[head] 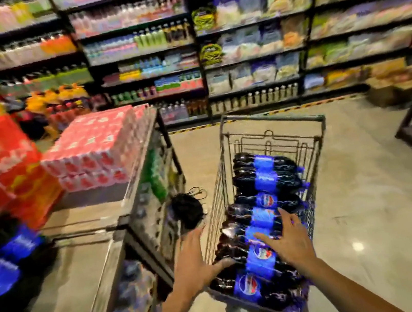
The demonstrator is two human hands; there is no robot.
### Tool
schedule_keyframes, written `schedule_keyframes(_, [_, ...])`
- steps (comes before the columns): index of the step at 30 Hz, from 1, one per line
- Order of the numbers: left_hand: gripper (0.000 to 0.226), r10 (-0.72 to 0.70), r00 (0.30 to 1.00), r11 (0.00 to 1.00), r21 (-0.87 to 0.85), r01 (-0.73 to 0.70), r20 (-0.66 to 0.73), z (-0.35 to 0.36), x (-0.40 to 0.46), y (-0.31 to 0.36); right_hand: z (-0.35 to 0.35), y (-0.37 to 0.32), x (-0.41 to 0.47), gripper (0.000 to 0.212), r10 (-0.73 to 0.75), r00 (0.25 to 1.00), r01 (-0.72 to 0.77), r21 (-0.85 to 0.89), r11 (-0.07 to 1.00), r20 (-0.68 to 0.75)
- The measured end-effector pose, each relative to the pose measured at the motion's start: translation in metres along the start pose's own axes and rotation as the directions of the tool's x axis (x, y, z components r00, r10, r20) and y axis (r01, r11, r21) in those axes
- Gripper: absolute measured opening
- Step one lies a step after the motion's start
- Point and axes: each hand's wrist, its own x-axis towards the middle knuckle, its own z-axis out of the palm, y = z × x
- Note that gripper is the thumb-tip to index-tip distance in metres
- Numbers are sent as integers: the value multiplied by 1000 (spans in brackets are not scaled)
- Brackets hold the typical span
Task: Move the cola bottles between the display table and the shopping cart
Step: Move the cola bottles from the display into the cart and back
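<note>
Two hands spread over cola bottles (260,217) in shopping cart (271,129), lower centre. Left hand (193,259) fingers straight, gripping nothing, at bottle ends; right hand (288,240) flat on labels. Long axes crosswise between hands.

blue-labelled cola bottles (265,216) lying in shopping cart (272,121)

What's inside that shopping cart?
The shopping cart holds cola bottles with blue labels, lying on their sides in a row. Both hands, left and right, reach in. Anything beneath them is covered.
</note>
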Motion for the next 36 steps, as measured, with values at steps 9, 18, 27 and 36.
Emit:
schedule_keyframes(9, [130, 81, 970, 996, 12, -86, 230, 48, 125, 10, -8, 33, 64, 133, 243, 969, -242, 28, 970, -43])
schedule_keyframes(18, [128, 53, 952, 992, 90, -84, 303, 79, 213, 38, -12, 52, 133, 130, 340, 940, -339, 141, 930, 17])
schedule_keyframes(27, [135, 30, 941, 952, 276, -129, 336, 88, 306, 42, 12, 52, 230, 124, 472, 872, -489, 254, 834, 130])
schedule_keyframes(36, [131, 89, 845, 849, 403, -341, 527, 152, 437, 18, 60, 55, 317, 127, 796, 594, -742, 460, 488, 113])
